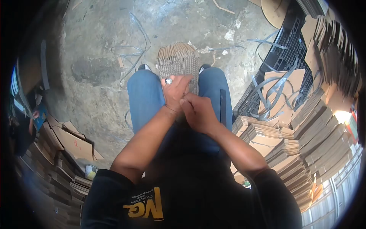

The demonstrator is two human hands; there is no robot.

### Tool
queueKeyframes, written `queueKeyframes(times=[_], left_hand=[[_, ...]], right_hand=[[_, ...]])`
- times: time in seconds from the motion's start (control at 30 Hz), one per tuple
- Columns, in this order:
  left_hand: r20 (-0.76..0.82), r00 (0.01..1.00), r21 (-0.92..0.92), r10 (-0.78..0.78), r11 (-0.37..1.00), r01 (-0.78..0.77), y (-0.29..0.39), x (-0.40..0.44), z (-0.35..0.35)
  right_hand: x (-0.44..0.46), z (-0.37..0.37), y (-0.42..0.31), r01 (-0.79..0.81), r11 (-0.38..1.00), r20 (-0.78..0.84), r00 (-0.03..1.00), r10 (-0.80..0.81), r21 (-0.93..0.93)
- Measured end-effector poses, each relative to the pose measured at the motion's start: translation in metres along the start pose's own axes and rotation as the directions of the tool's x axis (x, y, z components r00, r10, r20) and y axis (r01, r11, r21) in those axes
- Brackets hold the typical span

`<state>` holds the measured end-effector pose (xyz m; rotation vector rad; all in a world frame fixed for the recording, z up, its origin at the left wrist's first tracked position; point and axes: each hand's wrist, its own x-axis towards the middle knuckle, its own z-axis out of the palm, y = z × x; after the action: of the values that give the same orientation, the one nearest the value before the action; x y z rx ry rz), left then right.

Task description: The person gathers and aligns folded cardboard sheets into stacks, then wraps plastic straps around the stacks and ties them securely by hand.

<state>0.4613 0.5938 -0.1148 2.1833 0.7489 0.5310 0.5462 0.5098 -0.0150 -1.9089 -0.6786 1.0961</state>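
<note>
1. Between the two knees [144, 89], a bundle of cardboard [177, 63] stands on the concrete floor [97, 80], its many thin pieces packed side by side with their ridged edges showing. The tips of both shoes [205, 68] peek out on either side of it.
2. Over the near end of the bundle lies the left hand [176, 89], its back to the camera and a shiny round piece, probably a ring, on one finger. It seems to touch the cardboard, but its fingertips are partly hidden, so I cannot tell how far the fingers are closed or whether they have hold of anything.
3. Just behind it, the right hand [199, 112] is close against the left wrist, fingers curled in and thumb near the forefinger. Whether something thin is pinched there, I cannot tell.
4. Judging by the pose, the step in hand is close two-handed work at the near side of the bundle, perhaps steadying it with the left.
5. Any next move would call for keeping the pieces lined up between the legs while the right hand works clear of the left wrist.
6. Around lie loose straps [143, 35], a black pallet [292, 28] and stacks of cardboard [318, 133] to the right.
</note>
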Motion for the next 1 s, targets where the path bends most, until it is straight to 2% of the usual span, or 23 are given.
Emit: queueKeyframes(times=[0.1,0.2,0.23,0.27,0.3,0.37,0.4,0.43,0.47,0.53,0.57,0.6,0.73,0.8,0.87,0.9,1.0], left_hand=[[-0.02,1.0,0.078,-0.008,0.997,0.009,0.009,0.003,-0.003],[-0.036,0.999,0.004,-0.021,1.0,0.021,0.014,0.006,-0.006],[-0.019,0.997,-0.068,-0.078,0.995,0.077,0.019,0.004,-0.011],[-0.009,0.992,-0.134,-0.127,0.983,0.125,0.02,0.005,-0.018],[-0.001,0.985,-0.195,-0.171,0.967,0.167,0.018,0.008,-0.026],[0.104,0.982,-0.18,-0.156,0.968,0.173,0.015,0.015,-0.045],[0.151,0.972,-0.179,-0.181,0.962,0.207,0.018,0.018,-0.056],[0.207,0.955,-0.174,-0.214,0.952,0.251,0.019,0.017,-0.066],[0.234,0.956,-0.168,-0.178,0.961,0.22,0.014,0.018,-0.072],[0.341,0.897,-0.219,-0.28,0.905,0.366,0.017,0.022,-0.081],[0.399,0.858,-0.241,-0.324,0.865,0.439,0.018,0.022,-0.083],[0.45,0.842,-0.235,-0.298,0.87,0.433,0.017,0.023,-0.084],[0.472,0.847,-0.315,-0.244,0.851,0.42,0.013,0.028,-0.082],[0.506,0.824,-0.32,-0.254,0.832,0.453,0.01,0.029,-0.081],[0.414,0.91,-0.145,-0.02,0.986,0.087,0.005,0.03,-0.083],[0.387,0.916,-0.041,0.107,0.994,-0.098,0.003,0.028,-0.085],[0.421,0.899,0.027,0.117,0.99,-0.141,-0.01,0.029,-0.096]], right_hand=[[-0.006,0.0,0.004,-0.038,0.999,-0.016,0.999,0.039,0.019],[-0.018,-0.011,0.004,-0.068,0.998,-0.038,0.997,0.068,0.009],[-0.019,-0.017,0.002,-0.054,0.999,-0.046,0.998,0.054,0.003],[-0.02,-0.018,0.003,0.001,0.996,-0.042,0.999,-0.004,-0.085],[-0.02,-0.016,0.006,0.07,0.989,-0.122,0.989,-0.086,-0.128],[-0.012,-0.009,0.013,0.208,0.953,-0.266,0.927,-0.263,-0.219],[-0.011,-0.007,0.016,0.128,0.981,-0.259,0.952,-0.163,-0.146],[-0.011,-0.006,0.022,0.138,0.987,-0.239,0.959,-0.154,-0.08],[-0.007,-0.006,0.025,0.139,0.99,-0.218,0.966,-0.138,-0.013],[-0.003,-0.005,0.036,0.157,0.984,-0.163,0.976,-0.142,0.081],[-0.002,-0.002,0.04,0.16,0.983,-0.152,0.978,-0.144,0.095],[-0.001,-0.001,0.043,0.166,0.981,-0.143,0.978,-0.151,0.104],[0.005,0.007,0.049,0.249,0.961,-0.182,0.957,-0.226,0.118],[0.007,0.007,0.043,0.177,0.978,-0.178,0.972,-0.156,0.109],[0.01,0.007,0.043,0.139,0.984,-0.185,0.976,-0.116,0.112],[0.013,0.007,0.046,0.136,0.983,-0.193,0.975,-0.111,0.119],[0.016,0.014,0.057,0.142,0.976,-0.228,0.968,-0.102,0.165]])
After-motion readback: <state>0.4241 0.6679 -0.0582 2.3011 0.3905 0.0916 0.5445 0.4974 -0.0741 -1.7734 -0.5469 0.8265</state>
